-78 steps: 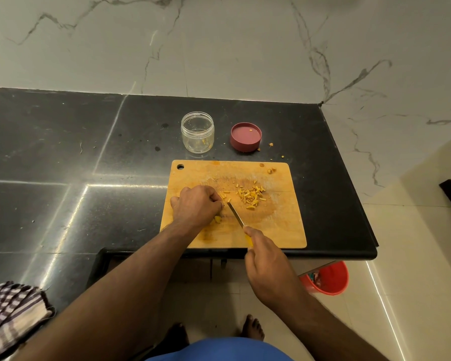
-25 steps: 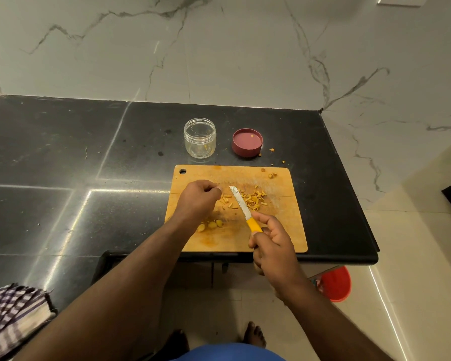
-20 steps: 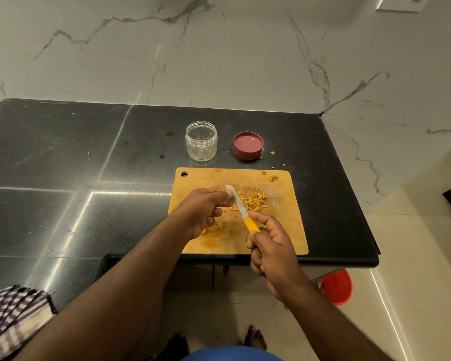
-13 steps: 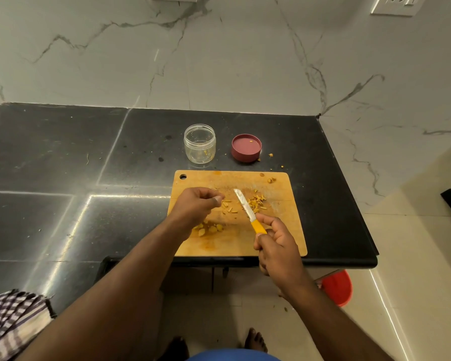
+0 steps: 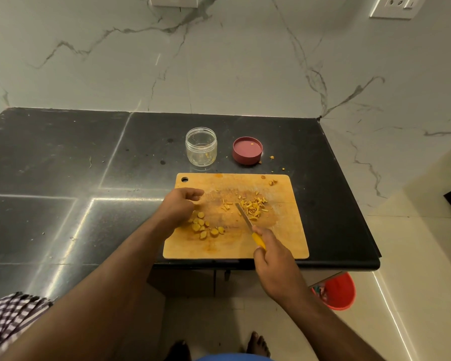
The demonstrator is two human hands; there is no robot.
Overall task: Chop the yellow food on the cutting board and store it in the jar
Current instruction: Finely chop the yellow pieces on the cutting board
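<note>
Mid-chop: right hand (image 5: 274, 254) clamped on the knife (image 5: 248, 222), blade among the cut strips (image 5: 253, 207) on the board (image 5: 287, 235); left hand (image 5: 179, 207) loosely curled, apparently holding nothing, beside the uncut slices (image 5: 203, 227). Next, feeding slices under the blade; jar (image 5: 201, 147) nearly empty behind. Half a second ago, left fingertips pinched together; now loosened.

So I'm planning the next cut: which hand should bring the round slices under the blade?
Left hand: it hovers empty beside the round slices; the right hand grips the knife.
</note>
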